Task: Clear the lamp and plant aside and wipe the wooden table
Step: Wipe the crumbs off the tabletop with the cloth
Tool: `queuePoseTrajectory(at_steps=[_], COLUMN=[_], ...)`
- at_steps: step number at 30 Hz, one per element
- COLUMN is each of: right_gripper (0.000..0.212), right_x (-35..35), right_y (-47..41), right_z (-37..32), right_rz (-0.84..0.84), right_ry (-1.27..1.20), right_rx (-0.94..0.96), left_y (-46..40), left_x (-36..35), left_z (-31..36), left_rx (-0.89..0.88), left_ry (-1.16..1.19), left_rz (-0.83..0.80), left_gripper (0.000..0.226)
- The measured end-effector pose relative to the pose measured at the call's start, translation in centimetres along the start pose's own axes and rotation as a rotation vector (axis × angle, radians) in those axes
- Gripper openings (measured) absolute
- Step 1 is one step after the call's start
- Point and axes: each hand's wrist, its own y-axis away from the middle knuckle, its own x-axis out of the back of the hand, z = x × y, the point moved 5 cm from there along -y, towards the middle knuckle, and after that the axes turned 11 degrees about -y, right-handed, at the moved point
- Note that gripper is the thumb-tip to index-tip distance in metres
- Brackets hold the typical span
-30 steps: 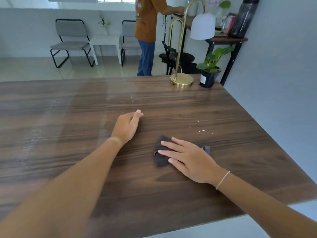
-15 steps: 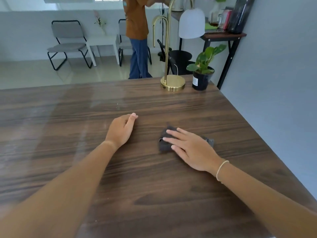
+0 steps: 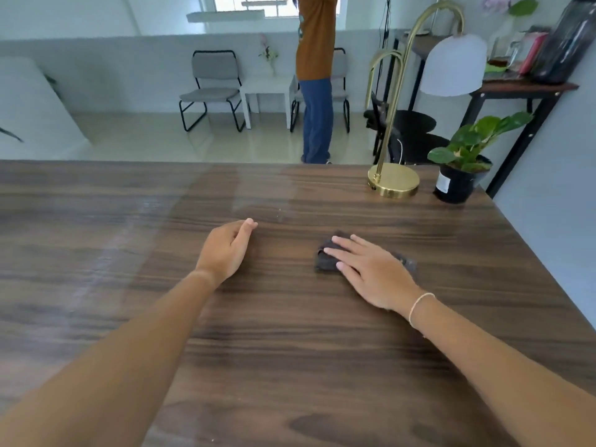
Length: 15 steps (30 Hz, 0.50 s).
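Note:
A dark wooden table (image 3: 290, 350) fills the lower view. My right hand (image 3: 371, 272) lies flat, fingers spread, pressing a dark grey cloth (image 3: 325, 258) onto the tabletop right of centre. My left hand (image 3: 227, 250) rests on the wood to the left of it, fingers loosely curled, holding nothing. At the far right corner stand a brass lamp (image 3: 393, 180) with a white shade and, to its right, a green plant in a black pot (image 3: 459, 182).
A pale wall (image 3: 554, 221) runs along the table's right edge. Beyond the far edge a person (image 3: 317, 91) in an orange top stands on the tiled floor, near grey chairs (image 3: 211, 88), a white side table (image 3: 267, 88) and a dark shelf (image 3: 529, 88).
My right hand has slid the cloth away from me across the table. The left hand stayed put. My view has risen, and the person behind has shifted left.

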Motion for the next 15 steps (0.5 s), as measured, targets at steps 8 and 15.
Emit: queuePoseTrajectory(at_steps=[8, 15], right_gripper=[0.04, 0.039], right_x=[-5.8, -2.3], right_y=[-10.9, -14.0], right_z=[-6.7, 0.1], right_rz=[-0.013, 0.07], right_ry=[0.053, 0.05], right_rx=[0.07, -0.141], left_y=[-5.1, -9.5], left_x=[2.4, 2.2], left_z=[-4.7, -7.0], left_rx=[-0.033, -0.115], left_ry=[-0.059, -0.074], left_rz=[-0.025, -0.092], left_gripper=[0.041, 0.043])
